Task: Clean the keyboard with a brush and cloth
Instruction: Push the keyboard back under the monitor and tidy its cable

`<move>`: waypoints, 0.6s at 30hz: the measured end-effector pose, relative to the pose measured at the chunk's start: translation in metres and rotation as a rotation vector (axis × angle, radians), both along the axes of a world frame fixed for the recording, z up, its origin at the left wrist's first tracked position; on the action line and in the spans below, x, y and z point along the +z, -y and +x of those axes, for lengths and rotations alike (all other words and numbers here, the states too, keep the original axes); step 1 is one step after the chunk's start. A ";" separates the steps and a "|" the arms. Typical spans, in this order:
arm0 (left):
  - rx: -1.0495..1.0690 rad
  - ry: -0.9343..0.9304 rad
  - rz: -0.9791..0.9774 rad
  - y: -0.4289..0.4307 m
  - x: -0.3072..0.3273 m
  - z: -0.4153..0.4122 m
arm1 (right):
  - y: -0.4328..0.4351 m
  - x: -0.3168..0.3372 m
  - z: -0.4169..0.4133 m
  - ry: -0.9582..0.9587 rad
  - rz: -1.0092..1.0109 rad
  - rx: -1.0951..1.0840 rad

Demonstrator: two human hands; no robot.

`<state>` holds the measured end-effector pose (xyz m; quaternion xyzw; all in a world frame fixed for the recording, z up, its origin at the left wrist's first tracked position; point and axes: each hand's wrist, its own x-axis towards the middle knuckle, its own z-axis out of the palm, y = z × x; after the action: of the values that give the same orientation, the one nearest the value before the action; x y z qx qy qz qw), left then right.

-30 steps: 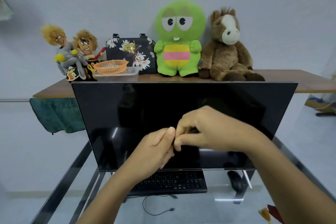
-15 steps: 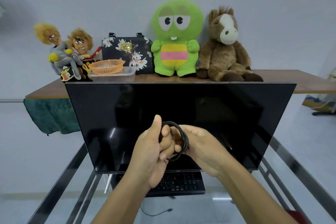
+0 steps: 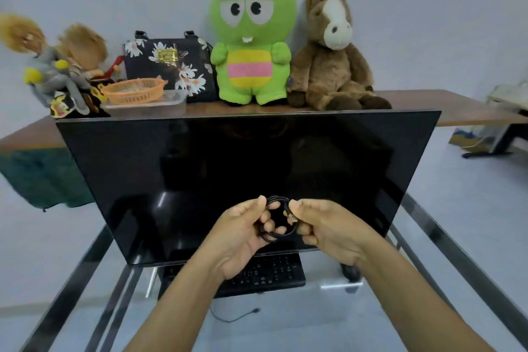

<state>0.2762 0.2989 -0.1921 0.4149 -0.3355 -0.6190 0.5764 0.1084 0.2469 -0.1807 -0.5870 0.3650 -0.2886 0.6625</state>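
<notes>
The left hand (image 3: 240,237) and right hand (image 3: 328,233) have drawn slightly apart at lower centre, each pinching the coiled black cable (image 3: 278,198); the keyboard (image 3: 271,271) awaits cleaning.

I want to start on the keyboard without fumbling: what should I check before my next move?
1. Hands free: not ok; left hand and right hand both hold the coiled black cable.
2. Keyboard in reach: ok, it seems; it lies on the glass table, under the monitor.
3. Brush at hand: not ok; none in view.
4. Cloth at hand: cannot tell; a teal cloth hangs far left.
</notes>
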 end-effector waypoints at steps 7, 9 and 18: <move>-0.049 0.086 0.284 0.039 -0.058 -0.032 | 0.017 -0.080 -0.043 0.020 0.204 -0.263; -0.044 0.135 0.389 0.049 -0.085 -0.044 | 0.022 -0.106 -0.053 -0.051 0.222 -0.324; 0.030 0.265 0.775 0.092 -0.197 -0.102 | 0.068 -0.222 -0.079 -0.533 0.270 -0.417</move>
<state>0.1740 0.2070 -0.3892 0.6823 -0.1425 -0.6323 0.3382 0.0296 0.1791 -0.4030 -0.4617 0.6715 -0.2033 0.5427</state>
